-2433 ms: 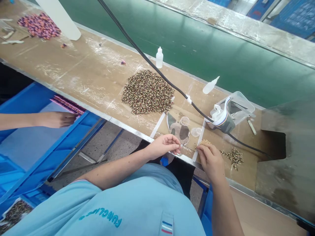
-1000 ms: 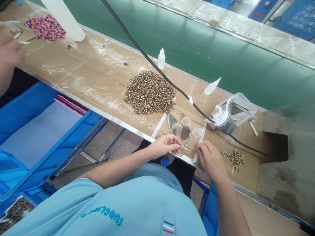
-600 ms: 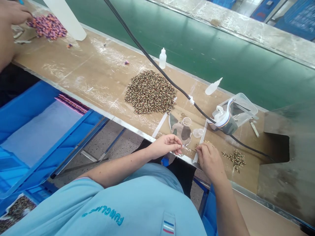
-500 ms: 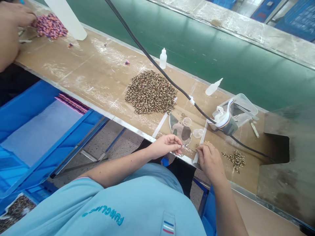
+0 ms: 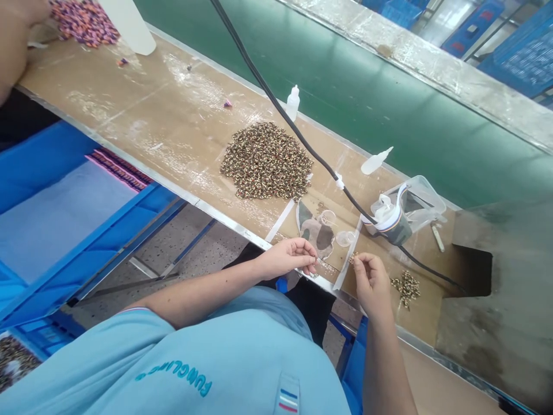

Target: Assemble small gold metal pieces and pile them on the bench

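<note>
- Gently, the left hand (image 5: 287, 260) pinches a thin silvery sliver (image 5: 320, 261); the right hand (image 5: 371, 282) pinches a tiny brass-coloured bead (image 5: 353, 258).
- Tight, slow pinches suit pieces this small.
- Beyond lies a mottled brown ring heap (image 5: 264, 161) on a scuffed tan workbench (image 5: 129, 115).

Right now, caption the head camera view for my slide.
Left hand and right hand pinch small items beside a bead pile.

Small speckled gold-brown beads (image 5: 406, 287) lie in a loose, scattered cluster.
</note>
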{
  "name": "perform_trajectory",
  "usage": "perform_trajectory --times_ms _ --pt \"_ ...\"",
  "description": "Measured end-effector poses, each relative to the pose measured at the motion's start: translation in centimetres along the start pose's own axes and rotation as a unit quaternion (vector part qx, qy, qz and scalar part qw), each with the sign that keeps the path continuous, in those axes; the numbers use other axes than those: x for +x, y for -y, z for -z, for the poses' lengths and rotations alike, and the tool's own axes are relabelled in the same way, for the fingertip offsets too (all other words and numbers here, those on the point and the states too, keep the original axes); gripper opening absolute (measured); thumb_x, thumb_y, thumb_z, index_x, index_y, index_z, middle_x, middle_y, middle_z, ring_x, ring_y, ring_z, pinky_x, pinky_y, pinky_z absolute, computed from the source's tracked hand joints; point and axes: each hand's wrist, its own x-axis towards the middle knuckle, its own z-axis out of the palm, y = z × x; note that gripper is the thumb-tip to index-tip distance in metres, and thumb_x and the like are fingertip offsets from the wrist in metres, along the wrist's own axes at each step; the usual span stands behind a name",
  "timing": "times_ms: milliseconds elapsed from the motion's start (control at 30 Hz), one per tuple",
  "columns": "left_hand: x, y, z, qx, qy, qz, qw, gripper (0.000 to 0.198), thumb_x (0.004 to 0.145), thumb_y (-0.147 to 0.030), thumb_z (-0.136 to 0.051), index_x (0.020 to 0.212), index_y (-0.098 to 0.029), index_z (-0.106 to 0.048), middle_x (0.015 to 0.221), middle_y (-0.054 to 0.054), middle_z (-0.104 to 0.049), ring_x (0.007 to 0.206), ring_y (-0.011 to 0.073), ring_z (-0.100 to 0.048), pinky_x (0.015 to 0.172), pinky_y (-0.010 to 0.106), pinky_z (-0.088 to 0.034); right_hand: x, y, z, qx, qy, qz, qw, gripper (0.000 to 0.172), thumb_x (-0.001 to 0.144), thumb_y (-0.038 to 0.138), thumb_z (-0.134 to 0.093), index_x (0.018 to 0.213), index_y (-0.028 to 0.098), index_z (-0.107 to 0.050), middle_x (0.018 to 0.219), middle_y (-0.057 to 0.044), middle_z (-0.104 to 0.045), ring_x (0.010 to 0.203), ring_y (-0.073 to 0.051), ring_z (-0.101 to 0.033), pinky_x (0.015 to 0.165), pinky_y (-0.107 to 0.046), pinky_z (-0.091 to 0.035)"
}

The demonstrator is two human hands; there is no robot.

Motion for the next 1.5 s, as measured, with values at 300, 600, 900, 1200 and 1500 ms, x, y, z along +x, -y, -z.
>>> perform_trajectory --times_ms 300,600,900,1200,1500 --pt "0.0 0.2 0.2 -0.009 0.012 -0.011 1.0 0.035 0.062 -0.036 -0.077 0.075 -0.011 -0.057 0.066 0.004 -0.067 0.056 0.0097 -0.061 0.061 0.024 -0.049 1.5 0.7 0.6 -0.13 -0.053 0.11 0.984 0.014 0.089 0.029 -0.043 0.08 0.021 -0.05 0.074 -0.002 -0.054 0.069 -0.016 -0.05 0.064 -0.03 -0.038" --pt "0.3 0.7 0.7 -0.008 0.028 -0.017 0.999 0.032 0.065 -0.035 -0.075 0.077 -0.011 -0.057 0.066 0.004 -0.067 0.058 0.0103 -0.062 0.062 0.025 -0.049 4.2 2.0 1.6 -0.346 -0.043 0.258 0.901 0.014 0.09 0.023 -0.042 0.083 0.019 -0.052 0.083 -0.007 -0.061 0.08 -0.018 -0.052 0.074 -0.032 -0.031" --pt "0.3 0.6 0.6 -0.023 0.027 -0.02 0.999 0.035 0.063 -0.036 -0.076 0.076 -0.012 -0.056 0.066 0.004 -0.067 0.058 0.0109 -0.063 0.062 0.025 -0.05 5.3 2.7 2.0 -0.372 0.016 0.292 0.881 0.02 0.092 0.023 -0.04 0.077 0.019 -0.053 0.078 -0.006 -0.059 0.072 -0.017 -0.049 0.07 -0.031 -0.029" --pt "0.3 0.6 0.5 -0.032 0.026 -0.022 0.999 0.043 0.058 -0.043 -0.077 0.076 -0.011 -0.056 0.067 0.004 -0.067 0.059 0.0114 -0.064 0.061 0.025 -0.05 5.6 3.0 2.2 -0.42 0.025 0.328 0.846 0.021 0.092 0.022 -0.04 0.075 0.018 -0.052 0.073 -0.005 -0.058 0.071 -0.017 -0.047 0.072 -0.031 -0.028" --pt "0.3 0.7 0.6 -0.031 0.027 -0.02 0.999 0.04 0.059 -0.04 -0.078 0.077 -0.011 -0.056 0.067 0.004 -0.067 0.059 0.0121 -0.064 0.06 0.025 -0.049 5.5 3.2 2.4 -0.419 0.004 0.335 0.844 0.016 0.091 0.02 -0.043 0.078 0.017 -0.052 0.078 -0.005 -0.061 0.076 -0.016 -0.052 0.072 -0.03 -0.03"
